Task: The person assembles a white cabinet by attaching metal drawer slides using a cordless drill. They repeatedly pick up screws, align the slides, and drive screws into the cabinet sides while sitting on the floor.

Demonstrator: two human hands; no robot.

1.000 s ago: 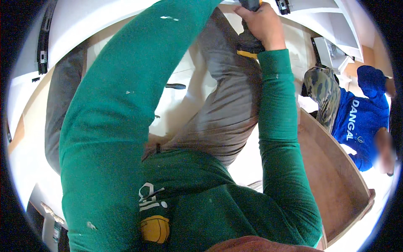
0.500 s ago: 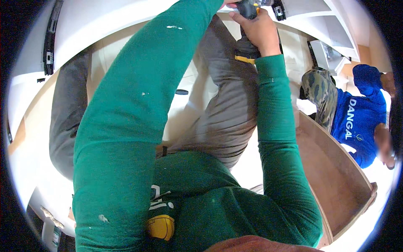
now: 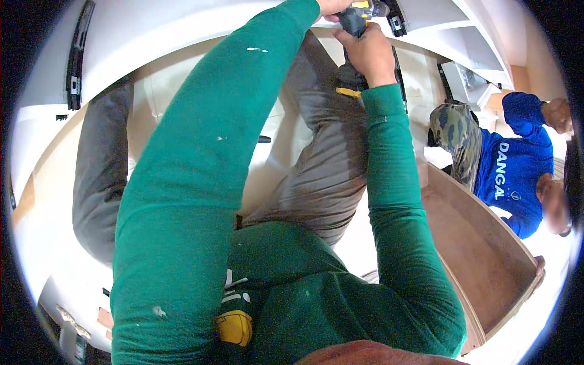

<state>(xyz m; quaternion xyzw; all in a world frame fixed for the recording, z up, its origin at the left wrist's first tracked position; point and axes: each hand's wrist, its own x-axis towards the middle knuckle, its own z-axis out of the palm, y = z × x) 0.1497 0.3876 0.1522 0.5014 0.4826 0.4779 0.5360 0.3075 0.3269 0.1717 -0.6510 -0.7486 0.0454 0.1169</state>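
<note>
A black and yellow cordless drill [image 3: 351, 22] is at the top edge, its chuck pointing right at a black drawer slide [image 3: 396, 18] on the white cabinet panel. My right hand [image 3: 372, 55] is closed around the drill's handle, with the battery base [image 3: 349, 92] below the wrist. My left hand [image 3: 331, 7] is against the rear of the drill, its fingers curled and partly cut off by the frame's edge. Where the bit meets the slide is too small to make out.
Another slide [image 3: 75, 61] is fixed on the panel at the left. A wooden drawer box [image 3: 480, 243] stands on the right. Beyond it a person in a blue shirt [image 3: 514, 176] sits near a white drawer [image 3: 465, 82]. A small dark object [image 3: 264, 139] lies between my legs.
The drill and both hands have shifted slightly left in view, and more of my left hand shows. Both hands stay on the drill. The person at right has moved their arm a little.
</note>
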